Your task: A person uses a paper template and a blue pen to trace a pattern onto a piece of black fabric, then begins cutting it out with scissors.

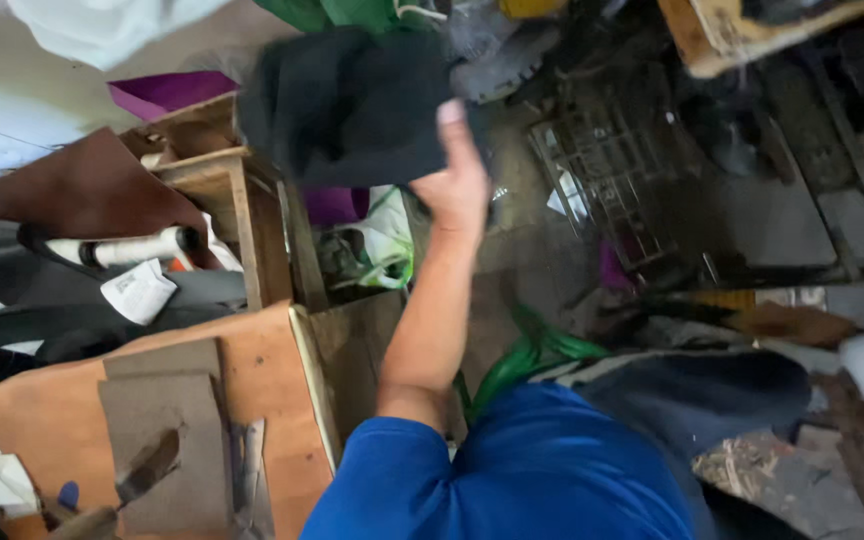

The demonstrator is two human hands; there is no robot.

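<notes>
Cluttered workshop floor is seen from the head view: a wooden bench top (252, 400) near left with grey cut pieces (167, 430), a wooden stool (242, 215) beyond it, a dark metal rack (607, 175) far right. One hand (457, 175), on a bare arm from a blue sleeve (512, 480), is stretched away from the body; which hand it is cannot be told for certain, taken as the left. A black cloth (347, 105) is gripped at its right edge, thumb over the fabric. The cloth hangs far and left of the grip, above the stool. No second hand is seen.
</notes>
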